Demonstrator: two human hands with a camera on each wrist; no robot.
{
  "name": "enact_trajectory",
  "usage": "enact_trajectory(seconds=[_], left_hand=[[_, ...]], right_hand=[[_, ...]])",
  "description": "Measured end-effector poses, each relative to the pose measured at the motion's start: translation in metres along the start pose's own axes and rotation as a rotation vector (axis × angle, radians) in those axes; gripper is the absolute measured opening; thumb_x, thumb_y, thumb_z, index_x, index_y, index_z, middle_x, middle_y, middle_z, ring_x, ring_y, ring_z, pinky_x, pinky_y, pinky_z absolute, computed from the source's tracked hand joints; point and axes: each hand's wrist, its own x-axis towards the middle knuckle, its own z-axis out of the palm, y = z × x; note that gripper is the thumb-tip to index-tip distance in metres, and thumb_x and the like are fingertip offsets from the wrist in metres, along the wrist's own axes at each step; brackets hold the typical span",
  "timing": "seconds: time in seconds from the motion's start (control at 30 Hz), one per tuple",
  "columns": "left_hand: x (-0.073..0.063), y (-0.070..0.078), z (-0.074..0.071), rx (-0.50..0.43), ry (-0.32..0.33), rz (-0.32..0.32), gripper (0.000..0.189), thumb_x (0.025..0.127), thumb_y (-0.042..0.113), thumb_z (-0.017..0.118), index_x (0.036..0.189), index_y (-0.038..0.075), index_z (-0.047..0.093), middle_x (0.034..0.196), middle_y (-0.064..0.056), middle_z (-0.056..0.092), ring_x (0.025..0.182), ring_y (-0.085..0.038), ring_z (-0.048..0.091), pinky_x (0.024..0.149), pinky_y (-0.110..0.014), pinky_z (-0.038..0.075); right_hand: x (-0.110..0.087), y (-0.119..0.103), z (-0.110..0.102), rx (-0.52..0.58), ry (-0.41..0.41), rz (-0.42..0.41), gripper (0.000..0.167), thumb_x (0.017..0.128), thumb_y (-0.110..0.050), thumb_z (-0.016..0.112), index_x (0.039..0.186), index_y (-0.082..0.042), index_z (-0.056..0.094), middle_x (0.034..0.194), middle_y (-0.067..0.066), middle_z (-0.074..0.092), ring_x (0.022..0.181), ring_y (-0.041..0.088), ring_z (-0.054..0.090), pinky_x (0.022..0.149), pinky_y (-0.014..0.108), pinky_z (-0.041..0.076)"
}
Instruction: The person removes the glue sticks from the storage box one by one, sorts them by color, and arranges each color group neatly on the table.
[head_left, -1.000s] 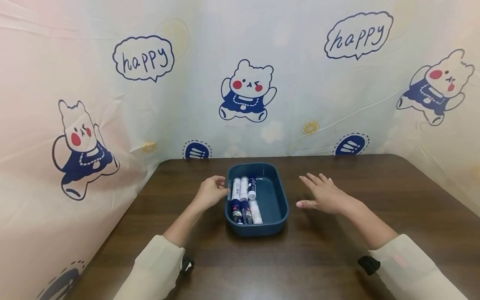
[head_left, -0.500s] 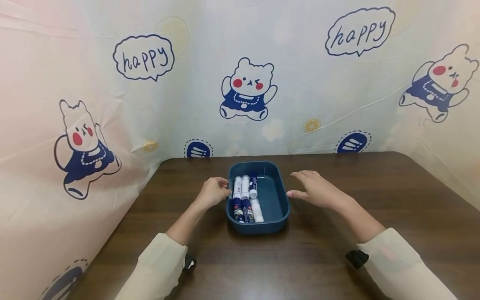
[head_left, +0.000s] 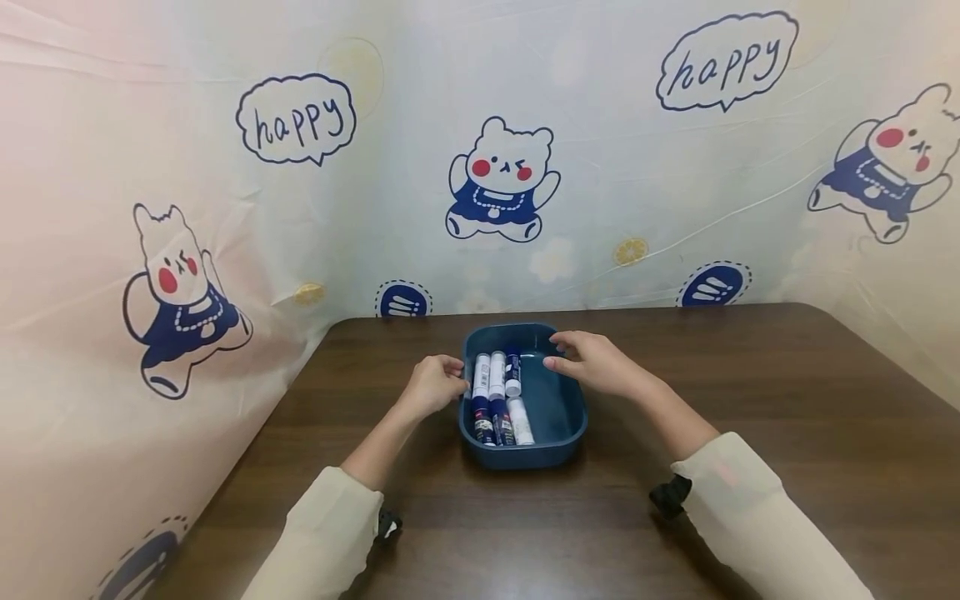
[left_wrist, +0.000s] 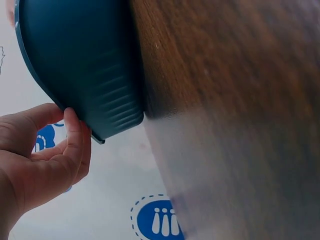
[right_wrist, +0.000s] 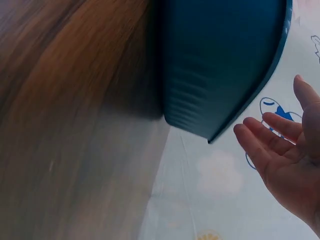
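A dark blue plastic storage box (head_left: 557, 454) with rounded corners stands on the table. Along its left side lie several white and navy tubes (head_left: 501, 398) that look like glue sticks, in two rows. At the left rim, my left hand (head_left: 433, 387) pinches the edge between thumb and fingers; the left wrist view shows these fingers (left_wrist: 75, 135) against the outside wall. My right hand (head_left: 600, 364) is over the box's far right rim, its fingers relaxed and apart. In the right wrist view its fingertips (right_wrist: 243, 131) are close beside the rim, holding nothing.
The brown wooden table (head_left: 360, 350) has rounded far corners. Behind it and to the left hangs a pale curtain (head_left: 420, 50) printed with bears and the word "happy". Both forearms wear light sleeves, with a black strap (head_left: 670, 497) at the right cuff.
My right hand has moved left from beside the box to over its right rim. The left hand keeps its place at the left rim, and the tubes lie as before.
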Motion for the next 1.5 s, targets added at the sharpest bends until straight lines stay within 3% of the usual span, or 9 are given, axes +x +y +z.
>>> enact_trajectory(seconds=[0.3, 0.77, 0.97, 1.2, 1.37, 1.5], left_hand=[[0.001, 0.001, 0.000, 0.006, 0.006, -0.013, 0.031, 0.083, 0.005, 0.065, 0.113, -0.003, 0.060, 0.096, -0.013, 0.062, 0.073, -0.019, 0.062, 0.071, -0.033, 0.053], [0.002, 0.001, 0.001, 0.002, 0.006, -0.004, 0.030, 0.083, 0.004, 0.064, 0.112, -0.003, 0.060, 0.095, -0.013, 0.062, 0.072, -0.019, 0.062, 0.070, -0.033, 0.053], [0.001, 0.002, 0.002, 0.004, 0.004, -0.011, 0.031, 0.083, 0.004, 0.064, 0.113, -0.004, 0.060, 0.096, -0.013, 0.061, 0.072, -0.019, 0.062, 0.070, -0.032, 0.053], [0.001, 0.002, 0.001, -0.004, 0.000, -0.017, 0.031, 0.083, 0.003, 0.065, 0.113, -0.004, 0.060, 0.095, -0.013, 0.061, 0.072, -0.019, 0.062, 0.070, -0.032, 0.053], [0.001, 0.001, 0.001, 0.000, -0.002, -0.024, 0.032, 0.083, 0.004, 0.065, 0.114, -0.004, 0.060, 0.096, -0.012, 0.061, 0.072, -0.019, 0.062, 0.071, -0.032, 0.053], [0.001, 0.001, 0.001, -0.001, -0.007, -0.028, 0.033, 0.083, 0.004, 0.064, 0.114, -0.004, 0.059, 0.096, -0.012, 0.061, 0.073, -0.019, 0.062, 0.072, -0.033, 0.053]], right_hand=[[0.018, -0.006, 0.014, 0.133, -0.004, 0.000, 0.049, 0.093, -0.036, 0.053, 0.129, -0.003, 0.050, 0.113, 0.013, 0.059, 0.102, 0.025, 0.057, 0.083, 0.039, 0.049], [0.042, -0.014, 0.033, 0.132, -0.058, 0.080, 0.050, 0.094, -0.035, 0.050, 0.130, 0.000, 0.049, 0.119, 0.016, 0.057, 0.104, 0.028, 0.055, 0.087, 0.042, 0.046], [0.051, -0.014, 0.036, 0.314, -0.107, 0.149, 0.052, 0.095, -0.037, 0.048, 0.131, 0.001, 0.046, 0.119, 0.018, 0.056, 0.103, 0.029, 0.058, 0.086, 0.038, 0.048], [0.059, -0.012, 0.040, 0.532, -0.110, 0.268, 0.054, 0.096, -0.035, 0.048, 0.133, 0.005, 0.042, 0.121, 0.023, 0.053, 0.105, 0.028, 0.056, 0.087, 0.033, 0.048], [0.061, -0.012, 0.044, 0.594, -0.129, 0.338, 0.054, 0.096, -0.032, 0.048, 0.132, 0.008, 0.040, 0.119, 0.024, 0.052, 0.107, 0.030, 0.055, 0.089, 0.036, 0.046], [0.063, -0.013, 0.047, 0.563, -0.123, 0.369, 0.055, 0.096, -0.032, 0.049, 0.131, 0.009, 0.041, 0.117, 0.023, 0.053, 0.106, 0.029, 0.056, 0.089, 0.036, 0.047]])
